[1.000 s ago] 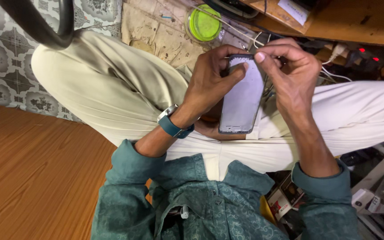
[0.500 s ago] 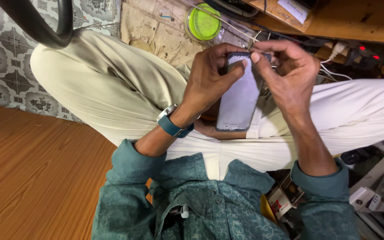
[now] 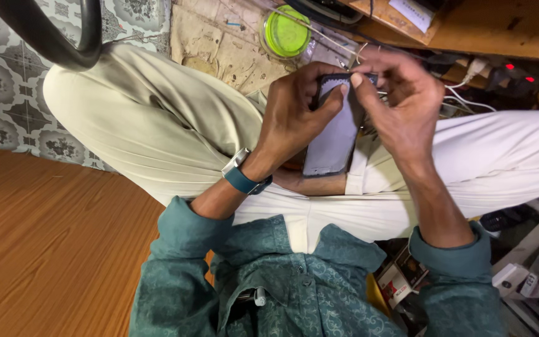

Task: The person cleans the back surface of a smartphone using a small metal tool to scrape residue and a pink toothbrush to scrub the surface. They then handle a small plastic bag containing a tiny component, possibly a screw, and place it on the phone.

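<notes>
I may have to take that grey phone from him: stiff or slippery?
The phone looks like a flat rigid slab, so probably stiff. Its smooth grey face may be slippery; the left hand wraps one edge while the right hand pinches the top.

Wooden floor [image 3: 51,249] meets patterned tiles [image 3: 1,106]; a wooden shelf [image 3: 494,31] stands above.

Since a second ago, your right hand [image 3: 400,106] has shifted: its fingertips [image 3: 357,80] have moved from the far right corner of the phone [image 3: 334,128] inward along its top edge, now meeting your left thumb. Your left hand [image 3: 294,115] has tilted the phone slightly toward your right.
</notes>
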